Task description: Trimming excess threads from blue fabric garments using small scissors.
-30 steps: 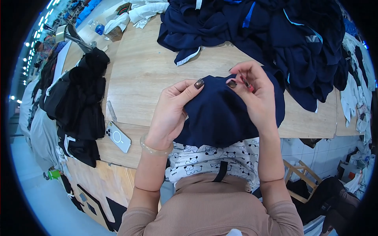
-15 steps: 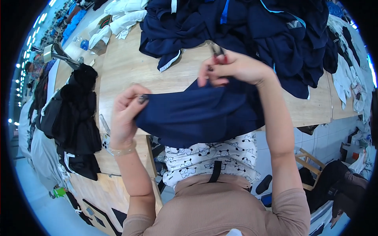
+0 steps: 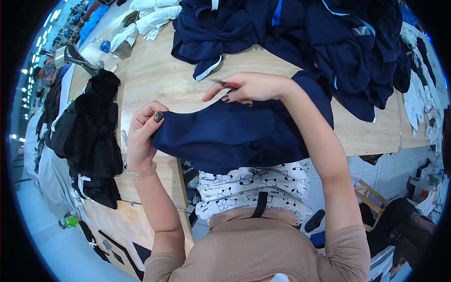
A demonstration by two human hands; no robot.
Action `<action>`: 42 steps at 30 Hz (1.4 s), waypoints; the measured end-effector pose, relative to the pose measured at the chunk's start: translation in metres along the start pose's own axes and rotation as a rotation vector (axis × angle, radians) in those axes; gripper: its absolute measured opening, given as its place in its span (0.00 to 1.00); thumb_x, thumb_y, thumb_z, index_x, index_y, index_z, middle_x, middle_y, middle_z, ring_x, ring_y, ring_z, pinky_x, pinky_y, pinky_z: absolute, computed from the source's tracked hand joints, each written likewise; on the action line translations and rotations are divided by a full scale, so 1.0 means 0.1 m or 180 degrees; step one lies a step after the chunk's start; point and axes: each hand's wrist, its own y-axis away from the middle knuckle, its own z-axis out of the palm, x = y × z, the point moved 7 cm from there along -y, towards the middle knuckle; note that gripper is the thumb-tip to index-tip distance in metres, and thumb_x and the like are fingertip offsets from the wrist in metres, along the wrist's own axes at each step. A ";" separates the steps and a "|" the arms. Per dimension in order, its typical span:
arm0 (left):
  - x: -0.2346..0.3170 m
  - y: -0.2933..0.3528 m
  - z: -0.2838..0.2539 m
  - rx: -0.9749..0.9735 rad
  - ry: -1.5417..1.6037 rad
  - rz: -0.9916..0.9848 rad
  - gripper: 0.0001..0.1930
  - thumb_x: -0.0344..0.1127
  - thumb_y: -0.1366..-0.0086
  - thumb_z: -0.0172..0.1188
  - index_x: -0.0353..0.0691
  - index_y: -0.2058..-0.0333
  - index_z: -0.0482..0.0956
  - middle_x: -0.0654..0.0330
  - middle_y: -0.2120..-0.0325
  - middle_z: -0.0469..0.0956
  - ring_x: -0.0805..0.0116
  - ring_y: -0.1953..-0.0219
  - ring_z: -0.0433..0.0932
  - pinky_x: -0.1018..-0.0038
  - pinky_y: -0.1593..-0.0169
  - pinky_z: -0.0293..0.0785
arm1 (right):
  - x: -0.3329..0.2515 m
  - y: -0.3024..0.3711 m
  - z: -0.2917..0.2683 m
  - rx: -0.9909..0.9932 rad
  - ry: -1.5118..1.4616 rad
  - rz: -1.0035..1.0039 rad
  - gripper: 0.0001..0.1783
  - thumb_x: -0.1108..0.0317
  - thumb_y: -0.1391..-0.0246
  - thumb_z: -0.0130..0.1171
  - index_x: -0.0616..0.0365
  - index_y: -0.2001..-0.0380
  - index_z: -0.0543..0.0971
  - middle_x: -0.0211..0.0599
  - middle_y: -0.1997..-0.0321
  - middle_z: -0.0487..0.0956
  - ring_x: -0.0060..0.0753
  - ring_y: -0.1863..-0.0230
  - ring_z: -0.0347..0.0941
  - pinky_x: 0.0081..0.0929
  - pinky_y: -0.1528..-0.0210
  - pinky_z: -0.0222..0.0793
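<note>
We locate the work, a navy blue piece of smooth cloth [image 3: 225, 129], in front of the torso at the near edge of a pale wood-grain table [image 3: 150, 77]. The cloth spans the space between both hands, and its lower edge hangs in front of a white fabric apron printed with black-outlined dogs [image 3: 230, 192].

We pinch the left end of the cloth with the left hand [image 3: 142, 134]: the thumb presses on the upper face and the fingers fold behind, so this grip is narrow. A pale, translucent round bracelet [image 3: 141, 173] encircles the left wrist.

We position the right hand [image 3: 263, 87] over the upper edge of the cloth. It holds a small cutting tool with red handles and a metal blade [image 3: 231, 85]; the blade points left. The index finger extends forward, apart from the thumb. We cannot tell whether these fingers also grip the cloth. The right forearm crosses above the right part of the cloth.

Beyond the hands, we find a heap of navy blue garments with light blue and white trim [image 3: 263, 28] on the far side of the table. To the left we find a stack of black folded fabric [image 3: 94, 129]; at the far left corner, crumpled white cloth pieces [image 3: 154, 18].
</note>
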 end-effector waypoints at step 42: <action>0.14 -0.03 -0.43 0.0748 -0.1294 0.0384 0.06 0.30 0.39 0.56 0.32 0.70 0.75 0.69 0.77 0.72 0.85 0.75 0.67 0.90 0.69 0.61 | -0.49 1.56 -0.97 0.1819 0.0285 -0.0408 0.08 0.64 0.47 0.58 0.58 0.70 0.79 0.21 0.78 0.70 0.13 0.77 0.62 0.14 0.75 0.58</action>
